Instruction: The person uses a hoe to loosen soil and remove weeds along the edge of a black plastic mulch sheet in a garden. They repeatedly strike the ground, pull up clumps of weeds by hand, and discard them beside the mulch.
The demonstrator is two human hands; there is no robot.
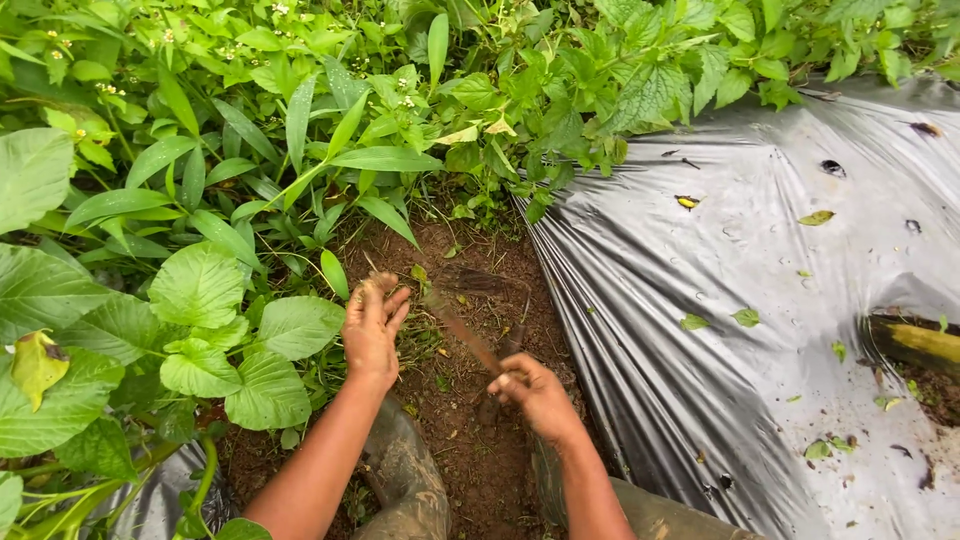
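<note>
Black plastic sheet [720, 260] beside leafy green weeds [200, 290].

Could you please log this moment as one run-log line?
left hand gripping weeds | right hand holding blade tool | bare soil | black plastic sheet right

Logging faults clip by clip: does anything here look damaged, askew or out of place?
Yes: the black plastic sheet is wrinkled, littered with fallen leaves, and torn open at the right edge, where soil shows. The right hand grips a blurred tool; the left hand clutches weeds.
</note>
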